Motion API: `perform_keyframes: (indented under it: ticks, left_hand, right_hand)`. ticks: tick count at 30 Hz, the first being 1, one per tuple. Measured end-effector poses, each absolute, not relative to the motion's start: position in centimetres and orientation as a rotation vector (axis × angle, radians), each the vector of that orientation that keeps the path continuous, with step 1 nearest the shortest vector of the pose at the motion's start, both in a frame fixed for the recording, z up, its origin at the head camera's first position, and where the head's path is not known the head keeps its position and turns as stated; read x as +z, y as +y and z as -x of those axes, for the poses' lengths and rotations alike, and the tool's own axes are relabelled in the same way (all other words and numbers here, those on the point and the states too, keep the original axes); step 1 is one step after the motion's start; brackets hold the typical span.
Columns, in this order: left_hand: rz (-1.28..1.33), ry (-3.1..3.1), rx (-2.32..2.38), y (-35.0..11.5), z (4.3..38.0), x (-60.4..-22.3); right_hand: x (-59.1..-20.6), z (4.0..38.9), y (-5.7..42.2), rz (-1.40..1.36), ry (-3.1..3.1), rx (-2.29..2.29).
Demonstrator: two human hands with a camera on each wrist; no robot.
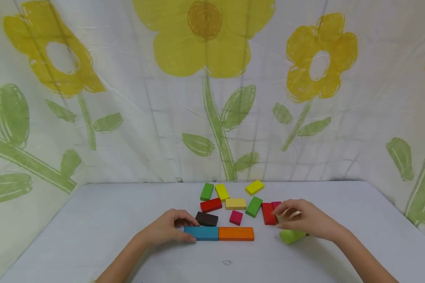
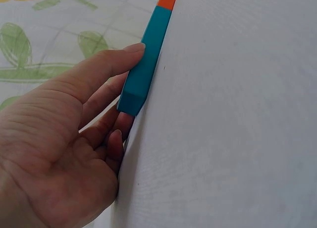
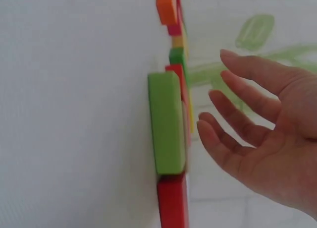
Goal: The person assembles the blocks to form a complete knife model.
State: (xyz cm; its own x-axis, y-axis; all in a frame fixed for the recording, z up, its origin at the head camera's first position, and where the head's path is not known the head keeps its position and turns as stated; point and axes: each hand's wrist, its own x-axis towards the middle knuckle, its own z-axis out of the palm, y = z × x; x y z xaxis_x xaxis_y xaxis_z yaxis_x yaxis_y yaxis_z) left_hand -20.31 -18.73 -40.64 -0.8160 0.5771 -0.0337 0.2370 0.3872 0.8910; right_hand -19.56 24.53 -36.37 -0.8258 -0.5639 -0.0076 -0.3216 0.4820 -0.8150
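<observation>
My left hand (image 1: 164,228) pinches the left end of a blue block (image 1: 206,234), thumb on its near side and fingers behind. An orange block (image 1: 236,234) lies end to end with the blue one on the white table. Above a light green block (image 1: 290,237), my right hand (image 1: 311,221) hovers with fingers apart and loosely bent. In the right wrist view nothing is in that hand (image 3: 267,119), and a gap shows between its fingertips and the light green block (image 3: 166,124). Another red block (image 3: 172,200) lies close to that block's end. A red block (image 1: 268,214) is left of the right fingertips.
Behind the blue and orange row lie a dark brown block (image 1: 207,219) and a small magenta block (image 1: 236,217). Farther back are several more, including cream (image 1: 235,204), green (image 1: 254,207) and yellow (image 1: 255,187) ones. A flower-printed curtain (image 1: 156,129) hangs along the table's back edge.
</observation>
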Motion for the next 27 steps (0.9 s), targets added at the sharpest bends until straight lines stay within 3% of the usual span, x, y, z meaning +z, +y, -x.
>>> perform_keyframes:
  ticks: [27]
  left_hand:
    - [-0.710, 2.348, 1.357, -18.7, 20.4, -40.6]
  right_hand:
    - [-37.3, 20.6, 28.0, 0.790, 2.367, -1.088]
